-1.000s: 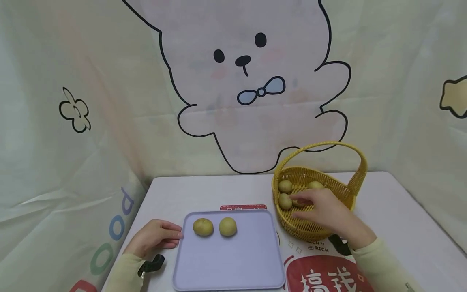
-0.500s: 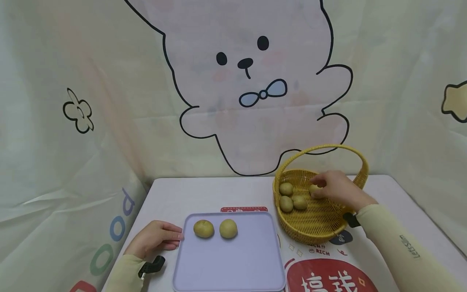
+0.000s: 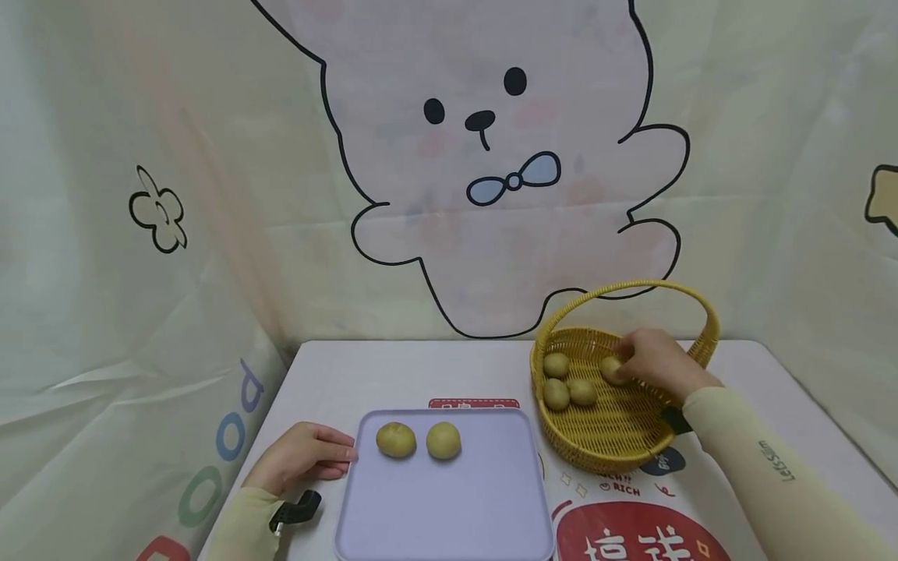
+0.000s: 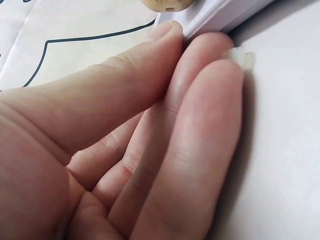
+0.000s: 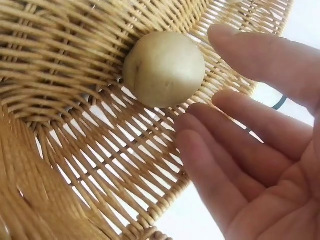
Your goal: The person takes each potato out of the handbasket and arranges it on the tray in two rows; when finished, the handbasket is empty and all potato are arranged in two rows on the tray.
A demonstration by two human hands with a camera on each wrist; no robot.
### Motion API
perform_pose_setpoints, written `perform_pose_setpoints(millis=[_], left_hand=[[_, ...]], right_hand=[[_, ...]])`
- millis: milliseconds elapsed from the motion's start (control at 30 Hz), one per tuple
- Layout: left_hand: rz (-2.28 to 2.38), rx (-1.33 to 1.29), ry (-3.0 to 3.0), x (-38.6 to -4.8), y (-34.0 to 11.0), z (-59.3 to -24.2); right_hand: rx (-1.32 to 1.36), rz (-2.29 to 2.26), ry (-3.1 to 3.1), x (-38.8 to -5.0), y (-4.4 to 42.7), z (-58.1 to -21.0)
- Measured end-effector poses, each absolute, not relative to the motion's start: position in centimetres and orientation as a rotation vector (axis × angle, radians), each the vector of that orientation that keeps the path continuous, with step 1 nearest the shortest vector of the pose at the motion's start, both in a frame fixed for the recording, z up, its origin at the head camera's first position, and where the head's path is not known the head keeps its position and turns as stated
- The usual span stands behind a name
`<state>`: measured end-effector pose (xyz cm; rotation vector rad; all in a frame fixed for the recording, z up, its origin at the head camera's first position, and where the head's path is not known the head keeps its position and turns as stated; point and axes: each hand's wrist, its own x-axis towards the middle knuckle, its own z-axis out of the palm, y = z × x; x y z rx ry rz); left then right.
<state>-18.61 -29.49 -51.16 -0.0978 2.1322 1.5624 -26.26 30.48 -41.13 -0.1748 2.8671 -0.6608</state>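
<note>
Potatoes [image 5: 165, 70], smooth, rounded, woven basket [image 3: 606, 436], flat tray [image 3: 445, 506]

A person's right arm [image 3: 779, 460], in a pale sleeve, stretches forward and inward, the right hand [image 3: 655, 362] back-up, its thumb [image 5: 270, 55] spread from gently bent fingers [image 5: 210, 172]. The left forearm [image 3: 242, 526] lies lower and nearer, the left hand [image 3: 302, 456] pointing inward with relaxed fingers [image 4: 200, 135], its thumb [image 4: 115, 80] lying close above them.

Ridged woven wicker-look basket [image 3: 610, 436], smooth potatoes [image 5: 164, 70] with soft sheen, matt plastic-looking tray [image 3: 445, 506], creased cloth-like backdrop [image 3: 231, 288]
</note>
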Motion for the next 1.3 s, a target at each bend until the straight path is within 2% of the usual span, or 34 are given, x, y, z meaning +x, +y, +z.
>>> perform_pose_setpoints(millis=[367,1033,1300], left_hand=[[1.560,-0.122,2.134,-18.6,-29.5,-51.2],[1.562,-0.117,2.136,-18.7,-29.5,-51.2],[1.558,-0.130,2.136,-18.8,-29.4,-51.3]], right_hand=[[-0.140,-0.642,2.852,-26.8,30.4,-41.4],[-0.239,-0.612,2.762,-27.2,29.8,-42.5],[-0.240,-0.606,2.782,-26.7,29.5,-41.9]])
